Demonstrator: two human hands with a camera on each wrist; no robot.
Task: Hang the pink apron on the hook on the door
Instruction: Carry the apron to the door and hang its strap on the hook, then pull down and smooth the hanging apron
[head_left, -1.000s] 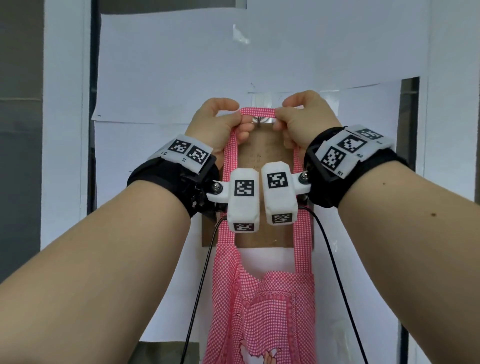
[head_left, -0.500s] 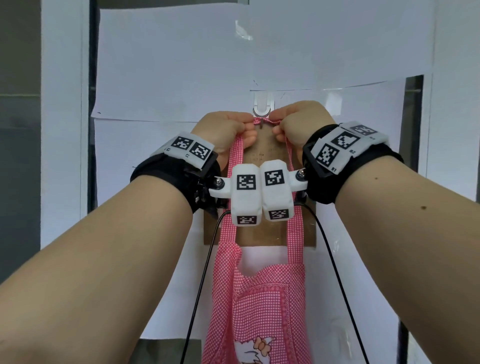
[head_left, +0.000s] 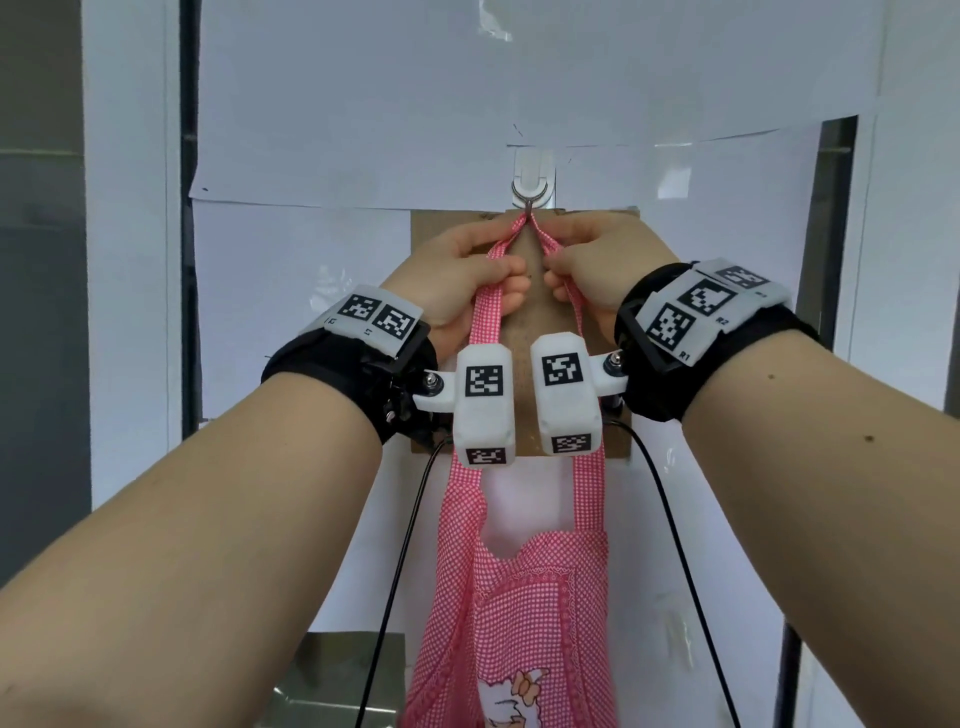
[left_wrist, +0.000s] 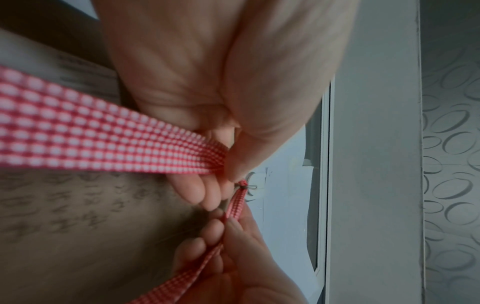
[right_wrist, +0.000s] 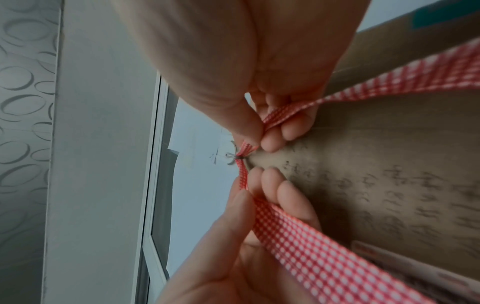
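On the left of the head view, the left hand (head_left: 457, 270) pinches the left run of the neck strap (head_left: 488, 317) of the pink apron (head_left: 519, 597), thumb on the front of the band and fingers curled behind it; the left wrist view shows the thumb (left_wrist: 249, 144) pressing the checked cloth down onto the fingertips (left_wrist: 192, 193). Between the two hands, the strap rises to a narrow peak that sits in the bend of the metal hook (head_left: 529, 200), which hangs from a white adhesive mount (head_left: 533, 167) stuck on the paper-covered door (head_left: 363, 104). Behind the strap a brown cardboard sheet (head_left: 597, 223) with faint writing lies flat against the door. To the right of the peak, the right hand (head_left: 602, 260) pinches the other run of the strap just below the hook, thumb against curled fingers, as the right wrist view confirms with the cloth caught between thumb (right_wrist: 246, 125) and fingertip. Below the wrists the two strap runs drop to the apron's bib, which hangs against the door with a cartoon print at its lower edge. Two black cables (head_left: 400, 571) trail down from the wrist cameras beside it.
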